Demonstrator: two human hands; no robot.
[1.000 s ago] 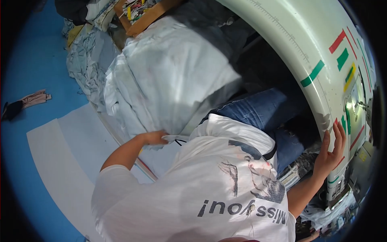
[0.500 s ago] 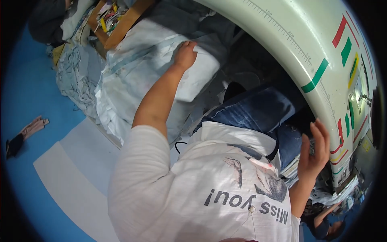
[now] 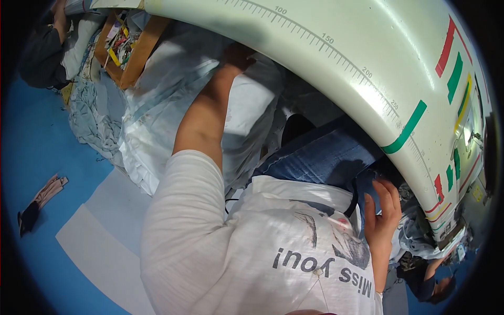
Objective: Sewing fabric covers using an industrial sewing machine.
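My left arm stretches forward to a heap of white cloth (image 3: 157, 110) below the table's rim. My left hand (image 3: 239, 56) rests at the top of that heap, in shadow, its fingers too dark to make out. Bent upward beside my body, my right hand (image 3: 386, 215) has its thumb and fingers apart and nothing in it. It is near the curved rim of the pale green sewing table (image 3: 336, 58), not touching it.
Coloured tape strips and a ruler scale mark the table. A wooden box (image 3: 149, 50) of small items stands at the far left, by crumpled grey-blue cloth (image 3: 94, 115). Another person's arm (image 3: 60, 21) shows there; a second person (image 3: 433, 283) is at lower right.
The table rim now fills more of the view and shades my left hand, which stays at the white cloth. My right hand has drawn back from the rim toward my body.
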